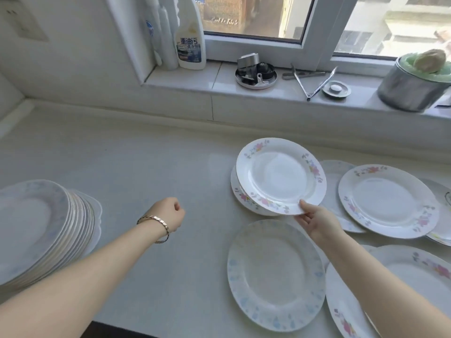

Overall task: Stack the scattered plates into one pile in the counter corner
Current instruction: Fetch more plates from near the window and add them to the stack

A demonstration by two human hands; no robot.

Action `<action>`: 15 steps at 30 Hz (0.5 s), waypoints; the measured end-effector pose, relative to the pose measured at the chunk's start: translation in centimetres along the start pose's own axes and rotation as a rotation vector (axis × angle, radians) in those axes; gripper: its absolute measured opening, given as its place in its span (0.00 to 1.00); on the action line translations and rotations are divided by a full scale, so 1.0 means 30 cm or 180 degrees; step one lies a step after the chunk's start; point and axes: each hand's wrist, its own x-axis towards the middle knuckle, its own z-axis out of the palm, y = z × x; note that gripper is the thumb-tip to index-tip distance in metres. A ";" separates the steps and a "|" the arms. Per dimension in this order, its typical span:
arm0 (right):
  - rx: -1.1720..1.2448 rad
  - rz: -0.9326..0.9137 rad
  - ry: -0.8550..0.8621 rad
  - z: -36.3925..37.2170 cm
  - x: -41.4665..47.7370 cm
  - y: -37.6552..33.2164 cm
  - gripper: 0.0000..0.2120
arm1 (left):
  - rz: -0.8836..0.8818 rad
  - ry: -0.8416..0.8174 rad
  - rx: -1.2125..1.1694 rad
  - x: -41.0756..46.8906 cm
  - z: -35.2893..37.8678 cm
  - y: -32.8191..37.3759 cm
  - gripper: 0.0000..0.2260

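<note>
While the pile of plates [36,228] is sitting far left, the right grip [314,223] is holding one up.
That pile is resting on the worktop [146,154], and the left grip [170,213] is hovering mid-worktop, clenched on nothing. Next a blue-patterned plate [275,274] is lying flat up front; the right grip is pinching the near rim of a pink-flowered plate [280,175], holding it tilted just over a second plate [240,197], with more plates [388,198] overlapping further right.
</note>
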 end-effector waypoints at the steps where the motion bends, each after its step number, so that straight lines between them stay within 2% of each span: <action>1: -0.0140 -0.0032 -0.0116 0.042 -0.022 0.007 0.07 | -0.0014 0.0065 -0.0009 -0.009 -0.033 -0.032 0.07; 3: -0.0465 -0.0079 -0.0330 0.141 -0.064 0.042 0.05 | -0.0036 0.0255 -0.0004 -0.021 -0.107 -0.110 0.07; 9: -0.1262 -0.0121 -0.0916 0.454 -0.168 0.192 0.05 | -0.0228 0.0690 -0.0049 -0.074 -0.313 -0.364 0.10; 11: -0.1601 -0.0078 -0.1183 0.644 -0.208 0.330 0.05 | -0.0469 0.0985 -0.0093 -0.131 -0.436 -0.560 0.10; 15: -0.1874 0.0046 -0.1324 0.816 -0.255 0.477 0.03 | -0.0715 0.1139 -0.0287 -0.168 -0.510 -0.734 0.09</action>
